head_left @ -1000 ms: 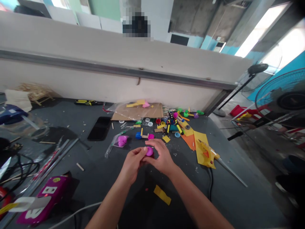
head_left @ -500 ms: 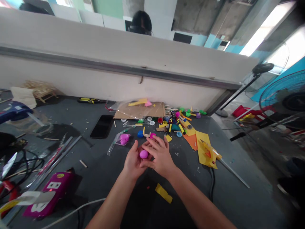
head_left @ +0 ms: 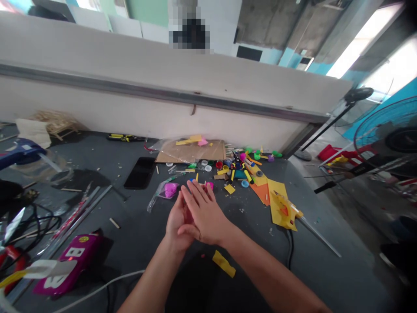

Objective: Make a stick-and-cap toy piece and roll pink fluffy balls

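My left hand [head_left: 177, 224] lies palm up, slightly cupped, above the middle of the dark table. My right hand [head_left: 206, 217] rests across it with its fingers stretched out. The pink ball is between the two palms, hidden from view. Just past my fingertips lie a pink lump [head_left: 209, 186] and a yellow stick [head_left: 197, 177]. To the left sits pink clay [head_left: 171, 190] on clear plastic. A yellow strip [head_left: 224, 264] lies below my right hand.
A black phone [head_left: 140, 173] lies left of centre. Behind are cardboard [head_left: 208, 151], small caps and pliers [head_left: 240, 167]. To the right, a yellow glue gun [head_left: 286, 211] rests on yellow paper. A magenta power strip [head_left: 78, 256] and cables are at left; a low wall [head_left: 163, 113] stands behind.
My right hand has moved left and flattened over my left palm. The pink ball, visible between my hands before, is now covered.
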Motion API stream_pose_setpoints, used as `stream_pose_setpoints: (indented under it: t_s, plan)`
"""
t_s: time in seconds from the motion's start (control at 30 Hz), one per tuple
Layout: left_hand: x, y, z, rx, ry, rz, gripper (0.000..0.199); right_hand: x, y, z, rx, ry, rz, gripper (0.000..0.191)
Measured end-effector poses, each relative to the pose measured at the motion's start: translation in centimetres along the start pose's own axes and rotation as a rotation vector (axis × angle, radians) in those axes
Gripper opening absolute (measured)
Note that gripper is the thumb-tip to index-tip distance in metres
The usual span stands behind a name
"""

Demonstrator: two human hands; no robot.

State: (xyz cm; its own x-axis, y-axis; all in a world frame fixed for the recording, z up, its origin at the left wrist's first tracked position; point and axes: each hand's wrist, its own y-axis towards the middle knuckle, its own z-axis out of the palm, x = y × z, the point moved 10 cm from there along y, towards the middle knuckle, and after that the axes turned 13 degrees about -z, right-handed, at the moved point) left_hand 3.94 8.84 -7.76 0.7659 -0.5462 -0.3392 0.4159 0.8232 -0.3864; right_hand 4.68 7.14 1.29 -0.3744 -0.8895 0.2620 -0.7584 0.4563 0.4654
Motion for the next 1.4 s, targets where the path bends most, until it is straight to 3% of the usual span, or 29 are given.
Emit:
stream_pose_setpoints:
  t_s: [0.3,0.47,0.57,0.73,0.9,1.03,1.17,1.27,1.4]
  plan:
    - [0.4,-0.2,0.7,0.091,-0.127,-0.090,0.047,-1.5,-0.4,-0.7,0.032,0.171,0.026,0.088]
    - [0.1,0.4,0.3,0.095,-0.174,-0.001,0.045,-0.6,0.0,1.1,0.089,0.063,-0.002,0.091]
    - [0.3,0.5,-0.4,0.064,-0.205,-0.033,0.046,-1.2,-0.1,1.2,0.099,0.154,0.015,0.090]
    - [-0.5,-0.1,-0.2,0.078,-0.226,-0.056,0.052,-3.1,-1.3,-1.9,-0.069,0.338,0.075,0.068]
    - [-1.1,-0.5,0.5,0.020,-0.184,-0.029,0.052,-3.0,-2.7,-1.8,-0.078,0.135,0.111,0.050]
    - [-0.5,-0.6,0.6,-0.017,-0.118,-0.037,0.047,-3.6,-3.4,-2.4,-0.176,0.017,0.190,0.032]
    - [0.4,-0.5,-0.2,-0.021,-0.019,-0.066,0.029,-4.4,-3.8,-3.5,-0.251,-0.034,0.211,0.031]
    - [0.3,-0.6,-1.3,-0.059,0.047,-0.014,0.018,-4.6,-4.0,-3.7,-0.261,-0.033,0.197,0.032]
    - [0.0,-0.5,-1.2,-0.038,0.115,0.016,0.014,-4.2,-3.8,-3.9,-0.269,0.004,0.172,0.039]
